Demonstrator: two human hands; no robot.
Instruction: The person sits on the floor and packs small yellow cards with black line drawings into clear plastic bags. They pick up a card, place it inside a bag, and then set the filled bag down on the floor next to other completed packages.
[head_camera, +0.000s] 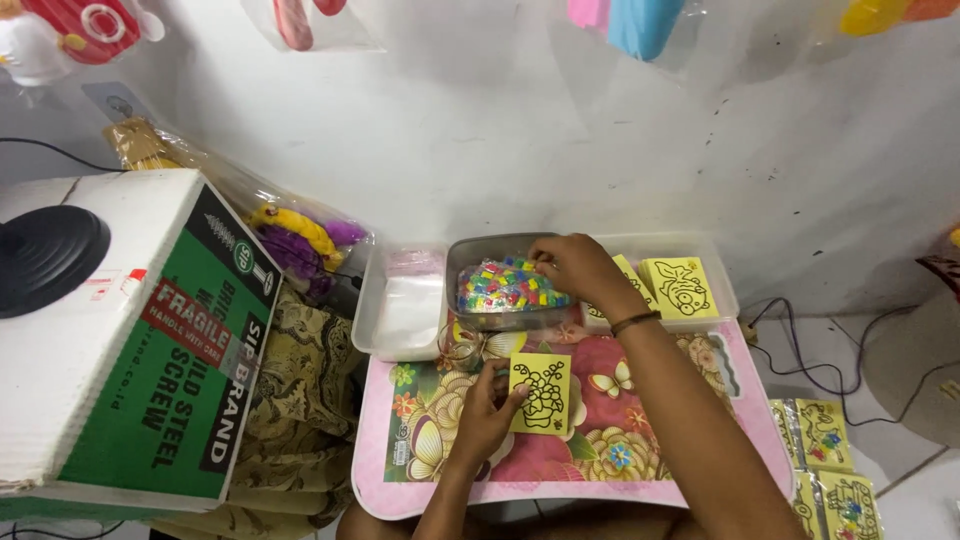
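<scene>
Left hand (484, 408) pinches the yellow card (541, 392); right hand (572, 263) fingers close among tub's (470, 250) beads (508, 286), which could spill if nudged.

yellow outline card (541, 392), tub of coloured pieces (510, 285)

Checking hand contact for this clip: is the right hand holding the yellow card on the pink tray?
No, the right hand reaches into the tub of coloured beads; the left hand holds the yellow card.
</scene>
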